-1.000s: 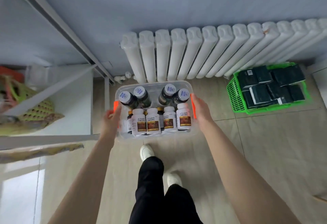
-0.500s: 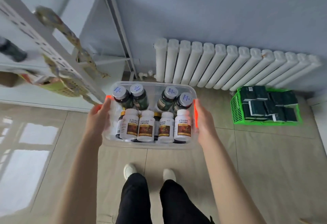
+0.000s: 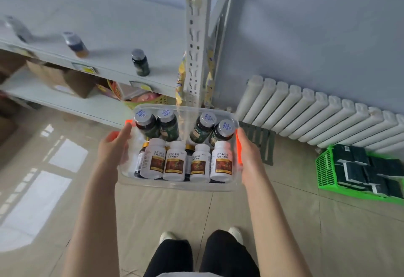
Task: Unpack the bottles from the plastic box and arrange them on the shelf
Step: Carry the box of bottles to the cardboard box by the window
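A clear plastic box (image 3: 175, 186) with orange side clips hangs in the air between my hands. My left hand (image 3: 113, 147) grips its left side and my right hand (image 3: 248, 153) grips its right side. Inside stand several dark bottles (image 3: 167, 123) with silver caps at the back and several white bottles (image 3: 175, 160) with brown labels at the front. The white shelf (image 3: 113, 66) is ahead to the left, above the box. A dark green bottle (image 3: 140, 62) and a dark bottle with an amber base (image 3: 75, 44) stand on it.
The shelf's perforated upright (image 3: 195, 42) rises just behind the box. Cardboard boxes (image 3: 61, 77) and a yellow basket (image 3: 140, 99) fill the lower shelf. A white radiator (image 3: 317, 114) lines the right wall, with a green crate (image 3: 325, 167) of dark packs on the floor.
The view has swung left and up, bringing the upper shelf and its bottles into sight. The box has stayed in both hands, now lifted closer to the shelf upright.
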